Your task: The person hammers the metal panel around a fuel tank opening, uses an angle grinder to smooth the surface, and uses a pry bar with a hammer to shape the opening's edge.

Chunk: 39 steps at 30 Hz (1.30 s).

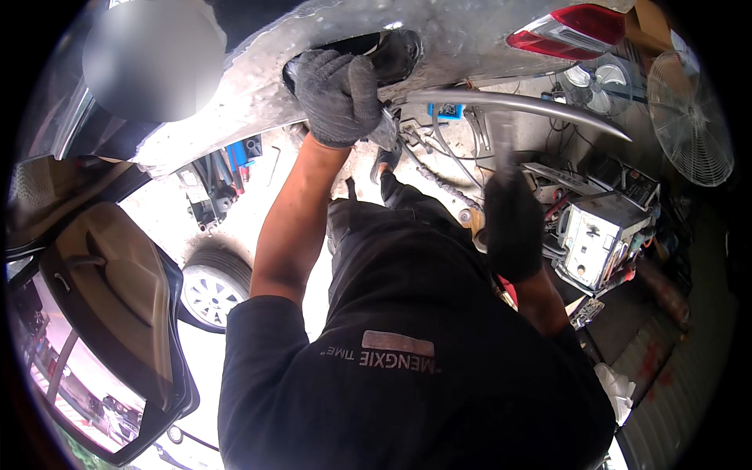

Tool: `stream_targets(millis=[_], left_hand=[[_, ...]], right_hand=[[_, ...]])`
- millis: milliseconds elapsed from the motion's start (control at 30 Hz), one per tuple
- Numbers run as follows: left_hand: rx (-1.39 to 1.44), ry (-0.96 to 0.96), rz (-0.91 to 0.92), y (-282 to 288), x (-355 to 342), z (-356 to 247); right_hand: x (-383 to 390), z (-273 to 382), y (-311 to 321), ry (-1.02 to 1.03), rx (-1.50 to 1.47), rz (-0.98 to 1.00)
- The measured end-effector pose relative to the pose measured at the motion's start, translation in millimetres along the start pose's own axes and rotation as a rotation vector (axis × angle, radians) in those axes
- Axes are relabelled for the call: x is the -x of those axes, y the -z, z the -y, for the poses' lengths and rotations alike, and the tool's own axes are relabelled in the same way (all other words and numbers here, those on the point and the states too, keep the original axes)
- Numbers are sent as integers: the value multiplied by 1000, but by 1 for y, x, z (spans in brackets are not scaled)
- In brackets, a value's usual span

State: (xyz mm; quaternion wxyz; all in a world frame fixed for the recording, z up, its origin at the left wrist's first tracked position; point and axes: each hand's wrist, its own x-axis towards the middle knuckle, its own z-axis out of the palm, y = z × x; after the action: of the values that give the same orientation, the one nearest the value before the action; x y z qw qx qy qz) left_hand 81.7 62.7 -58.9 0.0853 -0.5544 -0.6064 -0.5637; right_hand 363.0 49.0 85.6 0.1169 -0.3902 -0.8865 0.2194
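My left hand (337, 98), in a dark grey knit glove, is closed at the edge of an oval opening (395, 59) in a bare, greyish car body panel (470, 35). A metal tool (385, 129) sticks out beneath its fingers; the rest is hidden, so I cannot tell its kind. To the right, my right hand (513, 227), also gloved, is wrapped round the handle of a body hammer with a long, curved, pointed metal head (564, 111). The hammer is smeared by motion and held apart from the panel, below the red tail light (570, 33).
A detached car door (117, 290) stands at the left, near a wheel (211, 294). At the right are a white boxy machine (591, 239), cables, and a wire-caged fan (689, 117). Blue-handled tools (235, 160) and a blue tray (446, 111) lie on the floor.
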Motion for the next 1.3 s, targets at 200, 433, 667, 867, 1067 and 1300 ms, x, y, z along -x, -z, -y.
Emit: stream_targets(millis=[200, 433, 667, 867, 1067, 1300], left_hand=[[13, -28, -20, -1, -2, 3], [9, -29, 9, 3, -7, -3], [44, -54, -71, -2, -4, -4], [64, -102, -65, -5, -9, 1], [-68, -125, -78, -11, -15, -10], [-352, -35, -39, -11, -1, -5]], right_hand=[[5, 3, 7, -59, -106, -104], [-15, 10, 15, 278, 257, -153], [-22, 9, 8, 120, 106, 52], [-26, 16, 17, 288, 243, -55], [-22, -12, 6, 152, 116, -44], [0, -38, -8, -330, -364, -157]])
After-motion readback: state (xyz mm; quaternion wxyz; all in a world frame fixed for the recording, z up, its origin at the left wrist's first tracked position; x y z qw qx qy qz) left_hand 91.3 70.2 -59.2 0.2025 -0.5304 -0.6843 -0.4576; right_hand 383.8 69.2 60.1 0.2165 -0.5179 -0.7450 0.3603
